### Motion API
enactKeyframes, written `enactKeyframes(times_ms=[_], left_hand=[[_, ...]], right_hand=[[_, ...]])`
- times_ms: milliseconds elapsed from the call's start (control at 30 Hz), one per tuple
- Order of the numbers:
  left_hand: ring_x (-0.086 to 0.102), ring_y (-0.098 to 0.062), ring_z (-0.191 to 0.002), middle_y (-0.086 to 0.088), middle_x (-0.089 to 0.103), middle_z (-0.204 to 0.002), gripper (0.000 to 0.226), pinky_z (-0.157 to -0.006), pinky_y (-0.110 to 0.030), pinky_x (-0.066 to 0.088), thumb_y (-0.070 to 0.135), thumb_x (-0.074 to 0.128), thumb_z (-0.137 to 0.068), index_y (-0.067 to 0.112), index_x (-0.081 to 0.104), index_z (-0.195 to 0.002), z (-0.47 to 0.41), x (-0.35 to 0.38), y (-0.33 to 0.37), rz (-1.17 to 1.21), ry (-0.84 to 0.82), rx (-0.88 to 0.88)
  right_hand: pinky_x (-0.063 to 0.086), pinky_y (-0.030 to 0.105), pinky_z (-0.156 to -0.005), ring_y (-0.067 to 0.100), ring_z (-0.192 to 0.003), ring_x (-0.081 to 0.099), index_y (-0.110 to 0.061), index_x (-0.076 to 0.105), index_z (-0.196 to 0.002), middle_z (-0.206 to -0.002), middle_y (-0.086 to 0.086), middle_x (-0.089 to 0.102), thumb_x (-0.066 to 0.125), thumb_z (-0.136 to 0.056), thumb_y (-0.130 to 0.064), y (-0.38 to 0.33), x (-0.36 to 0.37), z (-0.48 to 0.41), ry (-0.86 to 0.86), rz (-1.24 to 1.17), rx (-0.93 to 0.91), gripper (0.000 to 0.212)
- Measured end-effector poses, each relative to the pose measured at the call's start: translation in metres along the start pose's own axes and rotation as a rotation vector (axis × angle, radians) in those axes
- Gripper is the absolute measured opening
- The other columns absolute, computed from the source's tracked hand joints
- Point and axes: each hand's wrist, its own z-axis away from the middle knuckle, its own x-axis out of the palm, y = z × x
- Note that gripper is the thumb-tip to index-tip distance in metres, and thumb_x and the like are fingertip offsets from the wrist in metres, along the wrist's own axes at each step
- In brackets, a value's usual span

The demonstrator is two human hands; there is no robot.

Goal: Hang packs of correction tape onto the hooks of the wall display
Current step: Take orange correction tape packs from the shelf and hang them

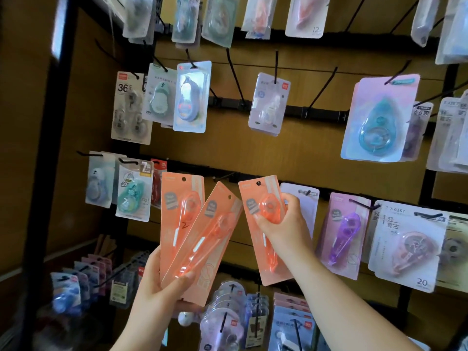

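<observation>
While the right hand (281, 221) grips one orange pack (254, 196) by its blister, just right of a hook (224, 177), its palm hides the pack's middle. Left hand (162, 282) holds two more orange packs (192, 224) fanned, thumb in front, fingers hidden behind. Top-row packs (306, 13) blurred, cut off.

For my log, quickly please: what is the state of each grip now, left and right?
Left grip: closed, holding two orange packs, fanned apart.
Right grip: closed, holding one orange pack, raised.
</observation>
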Motion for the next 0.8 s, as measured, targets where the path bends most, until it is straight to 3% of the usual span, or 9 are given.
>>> enactKeyframes(times_ms=[67, 167, 267, 367, 500, 800], left_hand=[[0.062, -0.017, -0.084, 0.004, 0.061, -0.100, 0.054, -0.040, -0.025, 0.052, 0.024, 0.072, -0.052, 0.041, 0.051, -0.099, -0.002, -0.005, -0.002, 0.023, 0.011, -0.007], [0.061, -0.019, -0.086, 0.002, 0.060, -0.100, 0.047, -0.041, -0.024, 0.052, 0.008, 0.069, -0.073, 0.039, 0.050, -0.103, -0.007, -0.007, -0.008, 0.021, 0.038, -0.007], [0.061, -0.019, -0.085, 0.000, 0.060, -0.101, 0.045, -0.041, -0.026, 0.054, 0.000, 0.060, -0.080, 0.037, 0.050, -0.104, -0.011, -0.010, -0.012, 0.008, 0.037, -0.028], [0.062, -0.019, -0.085, -0.001, 0.061, -0.101, 0.049, -0.041, -0.027, 0.053, 0.012, 0.071, -0.064, 0.039, 0.051, -0.100, -0.011, -0.015, -0.015, -0.014, 0.003, -0.039], [0.061, -0.023, -0.093, 0.002, 0.061, -0.105, 0.067, -0.044, -0.025, 0.052, 0.039, 0.070, -0.036, 0.045, 0.050, -0.099, -0.015, -0.025, -0.016, -0.031, -0.003, -0.053], [0.065, -0.020, -0.083, 0.001, 0.064, -0.101, 0.069, -0.045, -0.028, 0.053, 0.038, 0.070, -0.034, 0.044, 0.054, -0.101, -0.018, -0.030, -0.014, -0.007, 0.028, -0.015]], right_hand=[[0.037, 0.022, -0.055, 0.019, -0.095, 0.056, -0.024, 0.034, -0.128, -0.125, -0.002, 0.052, 0.062, -0.082, -0.039, 0.000, 0.006, -0.002, 0.013, 0.038, 0.024, 0.057], [0.046, 0.031, -0.073, 0.026, -0.105, 0.058, -0.022, 0.034, -0.129, -0.125, -0.001, 0.054, 0.059, -0.081, -0.049, 0.003, 0.014, -0.009, 0.063, 0.108, 0.079, 0.061], [0.048, 0.040, -0.086, 0.029, -0.110, 0.055, -0.021, 0.033, -0.130, -0.127, 0.003, 0.052, 0.060, -0.082, -0.040, 0.006, 0.023, -0.024, 0.090, 0.188, 0.093, 0.058], [0.045, 0.044, -0.089, 0.030, -0.119, 0.048, -0.027, 0.024, -0.138, -0.133, 0.004, 0.047, 0.061, -0.082, -0.037, 0.012, 0.033, -0.039, 0.100, 0.216, 0.073, 0.068], [0.042, 0.046, -0.093, 0.030, -0.126, 0.042, -0.029, 0.007, -0.144, -0.143, 0.005, 0.037, 0.058, -0.084, -0.041, 0.019, 0.045, -0.052, 0.092, 0.327, 0.103, 0.079], [0.052, 0.037, -0.075, 0.031, -0.115, 0.053, -0.026, 0.011, -0.144, -0.143, 0.009, 0.038, 0.054, -0.088, -0.035, 0.029, 0.059, -0.044, -0.005, 0.194, 0.051, 0.072]])
